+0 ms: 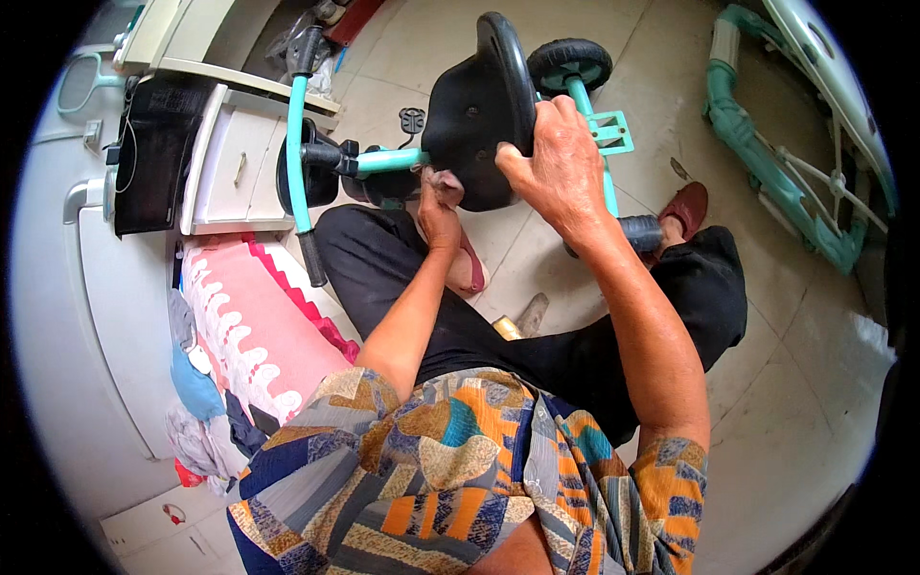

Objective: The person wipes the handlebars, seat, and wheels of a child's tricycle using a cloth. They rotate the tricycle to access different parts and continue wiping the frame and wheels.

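Observation:
A child's tricycle with a turquoise frame (388,160) stands in front of me, its handlebar to the left. My right hand (561,163) grips the right edge of its black seat (470,120), the thumb lying toward the front and the fingertips hidden behind. Below the seat's left side, my left hand (439,220) is closed on a small crumpled pinkish cloth (444,187), close to the frame tube. One black rear wheel (569,65) shows beyond the seat; another wheel (640,233) is near my right foot. A black pedal (412,120) sticks out past the frame.
White drawers (235,163) stand left of the handlebar (298,144), with a pink cover (259,311) nearer to me. A turquoise folding frame (733,125) leans at the right. My legs straddle the tricycle's near side. A yellowish object (508,328) lies on the tiled floor (776,364).

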Motion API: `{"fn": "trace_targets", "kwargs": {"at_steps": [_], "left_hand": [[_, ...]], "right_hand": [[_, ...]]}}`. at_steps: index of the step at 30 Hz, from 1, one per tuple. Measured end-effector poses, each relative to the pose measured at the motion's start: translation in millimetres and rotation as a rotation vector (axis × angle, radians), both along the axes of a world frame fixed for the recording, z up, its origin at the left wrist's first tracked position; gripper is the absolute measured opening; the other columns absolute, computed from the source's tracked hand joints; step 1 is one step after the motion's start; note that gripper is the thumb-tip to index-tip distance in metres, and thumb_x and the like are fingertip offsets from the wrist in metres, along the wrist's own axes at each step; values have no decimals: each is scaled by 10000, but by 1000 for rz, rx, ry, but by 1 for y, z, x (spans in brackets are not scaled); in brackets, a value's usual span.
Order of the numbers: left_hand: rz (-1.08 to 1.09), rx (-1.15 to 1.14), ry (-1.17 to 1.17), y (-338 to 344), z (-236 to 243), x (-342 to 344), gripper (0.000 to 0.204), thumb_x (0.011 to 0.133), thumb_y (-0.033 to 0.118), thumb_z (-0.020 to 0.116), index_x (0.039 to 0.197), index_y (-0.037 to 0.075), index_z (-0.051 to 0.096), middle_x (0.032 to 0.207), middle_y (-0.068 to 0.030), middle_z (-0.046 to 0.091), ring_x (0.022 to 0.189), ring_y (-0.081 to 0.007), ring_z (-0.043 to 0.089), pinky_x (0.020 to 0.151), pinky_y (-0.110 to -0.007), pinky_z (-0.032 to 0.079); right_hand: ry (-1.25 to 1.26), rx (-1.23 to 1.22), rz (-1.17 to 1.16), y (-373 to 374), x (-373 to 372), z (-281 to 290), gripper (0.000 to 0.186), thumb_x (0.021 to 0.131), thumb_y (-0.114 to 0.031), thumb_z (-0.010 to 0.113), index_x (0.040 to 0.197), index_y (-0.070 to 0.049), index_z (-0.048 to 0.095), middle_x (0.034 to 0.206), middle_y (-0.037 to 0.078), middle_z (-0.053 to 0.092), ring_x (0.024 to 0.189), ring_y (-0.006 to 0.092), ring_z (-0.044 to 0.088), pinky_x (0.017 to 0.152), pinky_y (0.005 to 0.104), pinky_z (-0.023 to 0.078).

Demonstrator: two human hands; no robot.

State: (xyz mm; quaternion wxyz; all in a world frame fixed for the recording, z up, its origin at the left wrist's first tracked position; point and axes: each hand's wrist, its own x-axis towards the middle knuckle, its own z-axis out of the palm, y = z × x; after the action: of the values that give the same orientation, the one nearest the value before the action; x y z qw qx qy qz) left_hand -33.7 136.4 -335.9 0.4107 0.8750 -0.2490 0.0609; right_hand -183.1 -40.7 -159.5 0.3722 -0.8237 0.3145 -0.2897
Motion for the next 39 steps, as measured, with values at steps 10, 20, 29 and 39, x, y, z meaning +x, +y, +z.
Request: {"fn": "trace_targets", "kwargs": {"at_steps": [10,20,29,39], "left_hand": [[121,-259,600,8,-45,-36,238,832,-45,482,1025,-43,620,953,-55,618,853,-155,569,767,-287,462],[-317,8,433,-43,89,-73,322,948,32,470,1253,-47,543,921,-137,663,871,-131,602,775,-286,474],[-397,-326,843,-16,125,-125,362,957,57,539,1302,-43,489,1169,-74,593,1031,-123,558,909,-260,440],[-735,-43,966,-16,189,-94,563,886,46,546,1404,-94,376,1193,-189,621,1119,-255,603,1023,-367,421]], "right_hand": [[-8,1,-2,2,0,-2,337,715,-204,651,899,56,544,948,203,497,932,395,539,797,489,464],[33,23,25,2,-3,2,374,757,-220,673,960,73,558,1012,210,489,989,379,538,843,465,491],[540,227,313,4,-46,18,544,820,-513,658,962,13,651,879,225,677,855,391,673,741,469,540],[14,720,252,20,-46,-38,288,881,-259,604,880,12,701,825,238,677,803,385,670,760,455,527]]}}
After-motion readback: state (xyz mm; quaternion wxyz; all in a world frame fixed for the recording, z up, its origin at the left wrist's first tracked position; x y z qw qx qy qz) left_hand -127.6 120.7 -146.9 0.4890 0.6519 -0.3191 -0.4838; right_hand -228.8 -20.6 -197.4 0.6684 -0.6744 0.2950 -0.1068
